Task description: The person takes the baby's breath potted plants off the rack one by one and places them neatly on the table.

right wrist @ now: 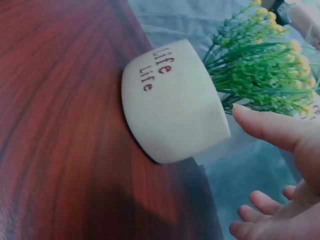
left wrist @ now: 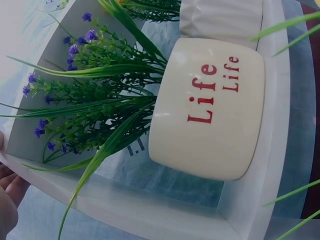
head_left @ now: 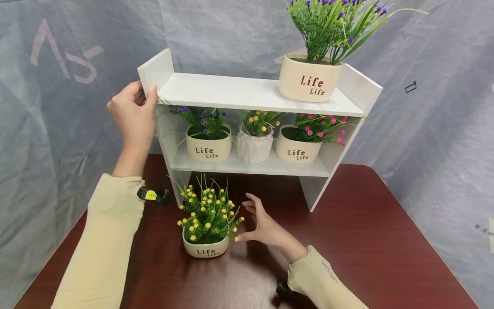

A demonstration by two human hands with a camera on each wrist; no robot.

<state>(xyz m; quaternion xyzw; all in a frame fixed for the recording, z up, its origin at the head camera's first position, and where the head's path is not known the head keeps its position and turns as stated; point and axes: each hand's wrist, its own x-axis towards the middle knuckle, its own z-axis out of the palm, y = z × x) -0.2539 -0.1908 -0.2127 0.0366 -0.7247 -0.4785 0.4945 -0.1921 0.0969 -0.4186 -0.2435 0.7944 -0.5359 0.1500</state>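
Observation:
My left hand (head_left: 135,109) grips the left side panel of a white two-tier shelf (head_left: 227,90), thumb in front and fingers behind. In the left wrist view, part of that hand (left wrist: 7,210) shows at the edge of the shelf, beside a cream pot (left wrist: 210,110) of purple flowers. On the table, in front of the shelf's left leg, stands a cream "Life" pot (head_left: 206,249) with yellow flowers. Just right of it is my right hand (head_left: 266,227), fingers spread and holding nothing. The right wrist view shows the thumb (right wrist: 270,127) close to the pot's rim (right wrist: 227,132).
A large cream pot (head_left: 308,81) with purple flowers stands on the top shelf at right. Below it, the middle tier bears a purple-flowered pot (head_left: 208,146), a white ribbed pot (head_left: 254,148) and a pink-flowered pot (head_left: 297,148). Grey cloth (head_left: 231,34) hangs behind the dark red table (head_left: 370,240).

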